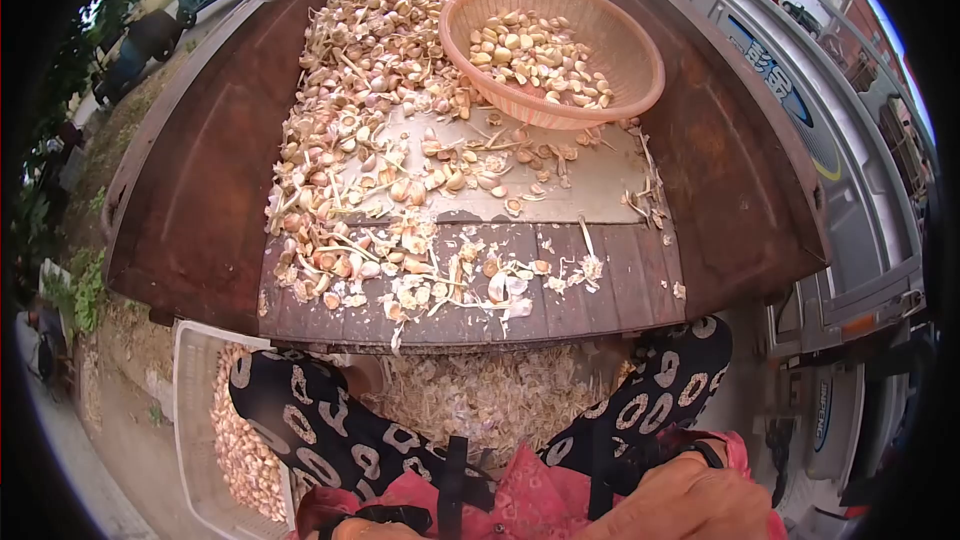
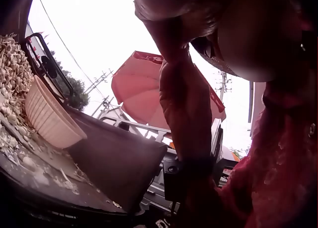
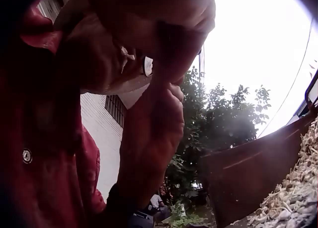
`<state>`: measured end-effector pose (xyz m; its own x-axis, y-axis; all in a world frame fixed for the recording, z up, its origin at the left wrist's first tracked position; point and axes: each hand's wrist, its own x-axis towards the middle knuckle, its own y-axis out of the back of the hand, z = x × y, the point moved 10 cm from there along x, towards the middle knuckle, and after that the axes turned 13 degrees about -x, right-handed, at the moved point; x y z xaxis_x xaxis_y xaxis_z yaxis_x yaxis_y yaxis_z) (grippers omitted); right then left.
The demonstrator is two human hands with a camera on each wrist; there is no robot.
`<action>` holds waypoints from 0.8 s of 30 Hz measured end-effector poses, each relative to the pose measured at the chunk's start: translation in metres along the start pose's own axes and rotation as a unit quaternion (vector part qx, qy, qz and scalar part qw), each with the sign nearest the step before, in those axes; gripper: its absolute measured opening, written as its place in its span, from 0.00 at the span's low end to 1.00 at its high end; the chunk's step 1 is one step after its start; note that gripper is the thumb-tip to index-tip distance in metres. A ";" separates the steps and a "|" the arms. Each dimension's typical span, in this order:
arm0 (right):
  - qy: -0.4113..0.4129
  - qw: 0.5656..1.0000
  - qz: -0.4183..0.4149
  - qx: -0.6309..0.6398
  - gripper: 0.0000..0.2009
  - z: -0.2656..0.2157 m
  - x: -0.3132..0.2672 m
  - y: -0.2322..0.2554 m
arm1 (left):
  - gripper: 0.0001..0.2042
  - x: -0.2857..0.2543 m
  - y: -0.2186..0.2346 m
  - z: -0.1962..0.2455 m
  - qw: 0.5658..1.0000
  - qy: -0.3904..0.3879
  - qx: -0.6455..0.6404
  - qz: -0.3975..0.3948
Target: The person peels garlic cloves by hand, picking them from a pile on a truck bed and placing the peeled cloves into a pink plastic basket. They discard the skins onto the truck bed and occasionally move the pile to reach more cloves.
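Both hands are raised close to the person's upper body. At the bottom edge of the head view, the right hand [image 1: 690,500] shows its back. Only a sliver of the left hand [image 1: 370,530] appears there. The wrist views show the hands meeting, their fingers bent and in shadow; I cannot tell what lies between them. Farther forward, loose garlic cloves and bulbs [image 1: 375,70] cover the brown cart bed [image 1: 620,270]. A pinkish plastic basket [image 1: 640,90] on the garlic holds paler cloves [image 1: 530,50].
Brown side walls [image 1: 200,180] flank the bed. Below its front edge, dry husks [image 1: 480,390] lie between the person's knees. A white crate [image 1: 190,410] of cloves stands at the left. A grey vehicle [image 1: 800,130] is parked at the right, and a red umbrella [image 2: 136,89] rises behind.
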<state>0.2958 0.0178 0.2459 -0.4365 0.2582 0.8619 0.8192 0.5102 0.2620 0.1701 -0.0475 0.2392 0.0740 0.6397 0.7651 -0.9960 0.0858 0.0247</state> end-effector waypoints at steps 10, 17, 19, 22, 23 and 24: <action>-0.467 0.881 -0.078 0.009 0.10 0.167 -0.088 -0.025 | 0.14 -0.068 0.040 -0.186 0.887 0.378 -0.172 0.204; -0.560 0.786 0.000 0.261 0.13 0.193 -0.119 -0.040 | 0.16 -0.083 0.040 -0.213 0.808 0.395 -0.350 0.262; -0.545 0.814 -0.004 0.198 0.12 0.199 -0.117 -0.036 | 0.17 -0.082 0.040 -0.219 0.798 0.409 -0.347 0.274; -0.517 0.850 -0.033 0.096 0.10 0.210 -0.115 -0.033 | 0.19 -0.084 0.038 -0.229 0.826 0.433 -0.271 0.236; -0.506 0.859 -0.057 0.056 0.09 0.213 -0.114 -0.033 | 0.19 -0.081 0.036 -0.233 0.856 0.440 -0.198 0.185; -0.497 0.866 -0.051 0.038 0.08 0.214 -0.111 -0.033 | 0.18 -0.081 0.037 -0.238 0.860 0.446 -0.159 0.191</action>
<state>0.2379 0.1481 0.0491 -0.6411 0.7669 0.0276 0.7466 0.6150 0.2536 0.1387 0.0851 0.0249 -0.1053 0.9867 -0.1235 -0.9027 -0.1470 -0.4043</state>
